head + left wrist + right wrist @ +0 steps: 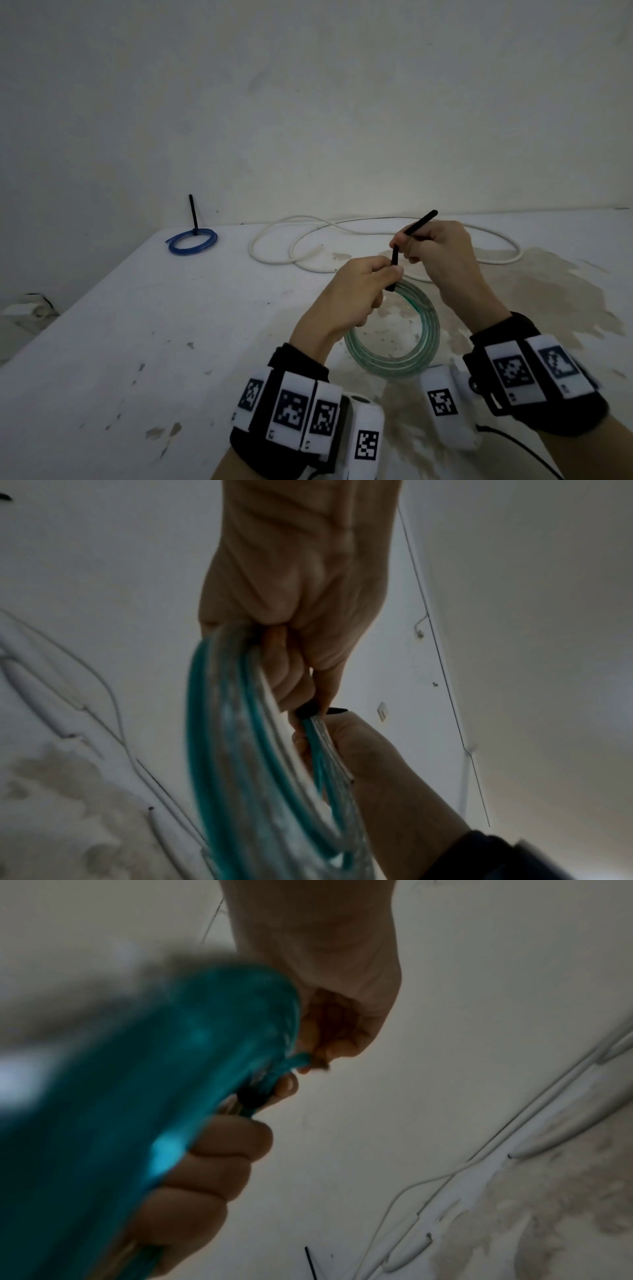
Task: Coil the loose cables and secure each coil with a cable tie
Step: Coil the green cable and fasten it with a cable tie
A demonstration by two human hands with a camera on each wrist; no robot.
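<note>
A coil of clear green tube (394, 363) hangs over the white table (137, 342), gripped at its top by my left hand (373, 281). A black cable tie (394, 270) passes by that grip. My right hand (411, 245) pinches the tie's long free end (420, 222), which points up and to the right. In the left wrist view my left hand (294, 669) is curled round the green coil (232, 750), and the black tie (308, 710) shows at the fingertips. The right wrist view shows the green coil (154, 1083) blurred, with the black tie (251, 1096) round it.
A blue coil (191, 241) lies at the table's far left with a black tie (193, 212) standing up from it. A loose white cable (308, 236) sprawls along the far edge by the wall. Stained patches (548, 291) mark the table's right side.
</note>
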